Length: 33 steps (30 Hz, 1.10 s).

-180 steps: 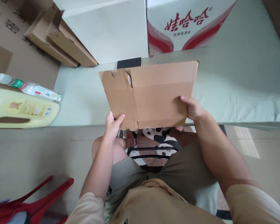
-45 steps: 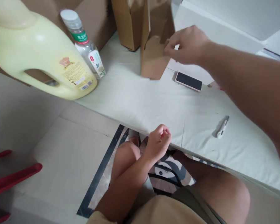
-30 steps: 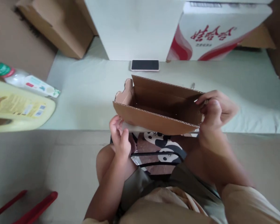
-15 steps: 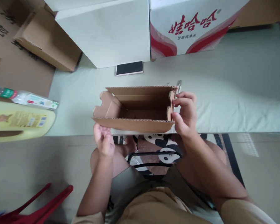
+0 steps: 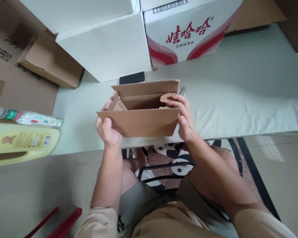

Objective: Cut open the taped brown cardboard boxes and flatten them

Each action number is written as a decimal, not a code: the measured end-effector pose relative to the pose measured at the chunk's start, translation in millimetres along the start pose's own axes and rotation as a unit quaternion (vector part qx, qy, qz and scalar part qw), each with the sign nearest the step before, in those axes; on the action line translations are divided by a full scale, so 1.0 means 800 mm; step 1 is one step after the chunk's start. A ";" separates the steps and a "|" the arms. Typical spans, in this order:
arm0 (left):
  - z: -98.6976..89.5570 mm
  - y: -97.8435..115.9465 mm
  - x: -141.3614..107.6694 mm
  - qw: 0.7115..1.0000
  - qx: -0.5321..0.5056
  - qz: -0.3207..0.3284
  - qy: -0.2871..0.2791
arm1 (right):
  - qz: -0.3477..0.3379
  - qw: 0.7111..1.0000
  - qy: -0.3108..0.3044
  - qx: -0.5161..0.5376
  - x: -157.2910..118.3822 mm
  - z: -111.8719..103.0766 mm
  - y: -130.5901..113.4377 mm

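A brown cardboard box (image 5: 141,123) with its top flaps up is between my two hands, near the front edge of the table. My left hand (image 5: 107,127) grips its left end, thumb on the near face and fingers round the far side of the end flap. At the other end, my right hand (image 5: 185,115) has its fingers over the notched right flap (image 5: 166,98) and its thumb by the near corner. The flap leans inward. What I can see of the box's inside is dark, and its floor is hidden by the near wall.
Behind the box lies a black-screened phone (image 5: 132,78), partly covered by the far flap. White cartons (image 5: 106,49) and a red-and-white carton (image 5: 186,39) stand at the back. To the left are a plastic bottle (image 5: 24,116), a yellow jug (image 5: 22,140) and a brown carton (image 5: 53,59).
My left hand has moved up from the near edge to grip the left end. The right flap has folded inward under my right fingers, and the box now shows more of its near face.
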State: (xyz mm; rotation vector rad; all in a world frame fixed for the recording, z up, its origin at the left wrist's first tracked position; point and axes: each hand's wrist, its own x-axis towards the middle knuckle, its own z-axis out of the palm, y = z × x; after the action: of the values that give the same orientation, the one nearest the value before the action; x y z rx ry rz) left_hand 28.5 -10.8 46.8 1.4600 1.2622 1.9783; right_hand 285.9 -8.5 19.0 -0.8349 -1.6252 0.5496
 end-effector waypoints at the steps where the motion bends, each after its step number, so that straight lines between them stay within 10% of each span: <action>1: -0.002 -0.006 -0.004 1.000 0.019 0.000 0.006 | -0.006 1.000 -0.005 0.002 0.000 0.002 0.001; 7: -0.012 -0.020 -0.037 0.995 0.033 0.089 -0.019 | -0.011 0.999 -0.006 0.033 0.001 0.009 0.006; 23: -0.030 -0.011 -0.067 0.992 0.010 -0.084 -0.090 | 0.087 0.994 0.044 0.052 -0.009 0.022 0.011; 33: -0.030 -0.012 -0.069 0.985 -0.008 -0.119 -0.123 | 0.089 0.995 -0.029 -0.047 0.015 0.002 0.000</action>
State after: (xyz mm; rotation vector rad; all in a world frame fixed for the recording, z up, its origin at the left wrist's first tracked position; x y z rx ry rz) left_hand 26.2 -56.8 6.8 1.4200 1.2433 1.5968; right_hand 283.5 0.8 26.2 -1.0494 -1.6489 0.6294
